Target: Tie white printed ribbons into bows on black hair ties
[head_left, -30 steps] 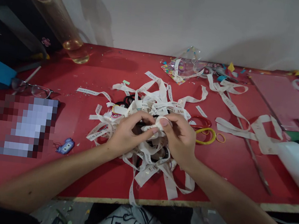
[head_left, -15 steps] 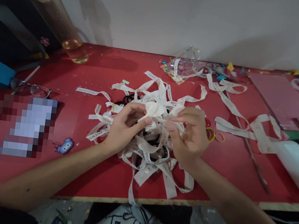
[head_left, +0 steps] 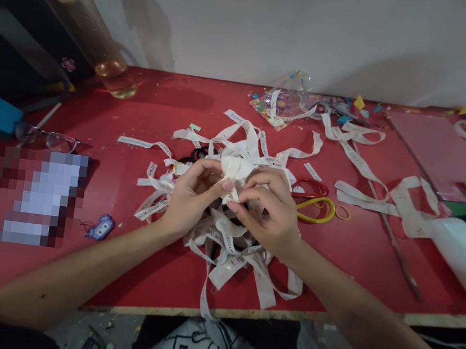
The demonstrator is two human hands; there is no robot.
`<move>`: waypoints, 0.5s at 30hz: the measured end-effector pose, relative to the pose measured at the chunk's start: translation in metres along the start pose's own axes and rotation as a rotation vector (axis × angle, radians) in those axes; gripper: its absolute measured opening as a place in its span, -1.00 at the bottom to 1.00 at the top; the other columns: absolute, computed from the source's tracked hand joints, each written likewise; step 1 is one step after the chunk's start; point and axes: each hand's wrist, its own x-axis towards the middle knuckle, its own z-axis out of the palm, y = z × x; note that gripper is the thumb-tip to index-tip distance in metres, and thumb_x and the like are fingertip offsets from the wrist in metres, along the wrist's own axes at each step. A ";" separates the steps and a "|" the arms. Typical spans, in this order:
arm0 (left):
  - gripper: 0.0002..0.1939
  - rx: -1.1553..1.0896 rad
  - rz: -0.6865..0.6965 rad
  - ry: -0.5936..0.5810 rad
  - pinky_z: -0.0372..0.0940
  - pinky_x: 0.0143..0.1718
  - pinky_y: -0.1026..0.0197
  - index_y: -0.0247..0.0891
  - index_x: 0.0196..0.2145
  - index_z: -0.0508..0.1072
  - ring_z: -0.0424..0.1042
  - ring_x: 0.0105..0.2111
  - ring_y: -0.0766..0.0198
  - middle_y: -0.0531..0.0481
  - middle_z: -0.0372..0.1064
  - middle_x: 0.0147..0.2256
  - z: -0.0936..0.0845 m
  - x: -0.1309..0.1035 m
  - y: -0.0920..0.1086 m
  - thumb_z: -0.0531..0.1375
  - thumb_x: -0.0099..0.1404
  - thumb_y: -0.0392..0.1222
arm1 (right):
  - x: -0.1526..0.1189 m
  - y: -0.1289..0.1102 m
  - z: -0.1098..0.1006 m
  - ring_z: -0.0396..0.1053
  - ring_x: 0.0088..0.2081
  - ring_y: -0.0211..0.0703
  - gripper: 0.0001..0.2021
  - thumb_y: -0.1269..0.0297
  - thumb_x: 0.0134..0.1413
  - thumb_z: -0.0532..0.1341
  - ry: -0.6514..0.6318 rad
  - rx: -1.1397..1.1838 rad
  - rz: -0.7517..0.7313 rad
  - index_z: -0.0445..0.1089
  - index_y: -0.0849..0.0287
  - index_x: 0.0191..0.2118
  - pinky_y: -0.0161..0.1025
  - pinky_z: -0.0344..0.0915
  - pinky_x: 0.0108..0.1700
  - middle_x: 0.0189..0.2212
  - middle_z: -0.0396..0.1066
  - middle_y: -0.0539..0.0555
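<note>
The right hand (head_left: pixel 268 213) has been brought back beside the left hand (head_left: pixel 190 197); both fingers grip the ribbon knot (head_left: pixel 235 172). Loose strands may snag and undo it.

Left arm: bare forearm running in from the lower left, angled up toward centre.
Left hand (head_left: pixel 191 195): fingers curled, fingertips pinched together, thumb on top.
Right arm: bare forearm coming in from the lower right.
Right hand (head_left: pixel 270 210): fingers bent inward, tips meeting the left hand's.
</note>
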 end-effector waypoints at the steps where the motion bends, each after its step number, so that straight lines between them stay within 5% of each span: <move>1: -0.80 -0.014 0.002 -0.004 0.42 -0.23 0.32 -0.16 -0.18 0.46 0.47 -0.26 0.36 0.04 0.47 -0.24 0.000 0.000 0.000 0.35 0.26 -0.14 | 0.000 -0.001 0.000 0.35 -0.14 -0.07 -0.89 0.32 0.14 0.32 -0.005 0.014 0.014 0.37 0.07 -0.34 -0.05 0.34 -0.08 -0.29 0.34 0.05; 10: -0.84 -0.064 -0.003 -0.009 0.39 -0.29 0.36 -0.16 -0.22 0.47 0.44 -0.34 0.39 0.06 0.46 -0.31 0.000 0.001 -0.002 0.34 0.27 -0.16 | -0.007 0.001 0.002 0.39 -0.10 -0.13 -0.87 0.24 0.24 0.24 0.085 0.172 0.258 0.35 0.07 -0.11 -0.14 0.36 -0.04 -0.18 0.38 0.07; 15: -0.81 -0.032 -0.036 0.000 0.39 -0.31 0.34 -0.17 -0.23 0.45 0.45 -0.35 0.38 0.06 0.45 -0.33 -0.001 0.002 0.000 0.36 0.24 -0.13 | -0.007 0.001 0.002 0.37 -0.36 -0.22 -0.84 0.13 0.23 0.26 -0.024 0.209 0.412 0.37 0.09 -0.20 -0.27 0.32 -0.32 -0.37 0.40 -0.01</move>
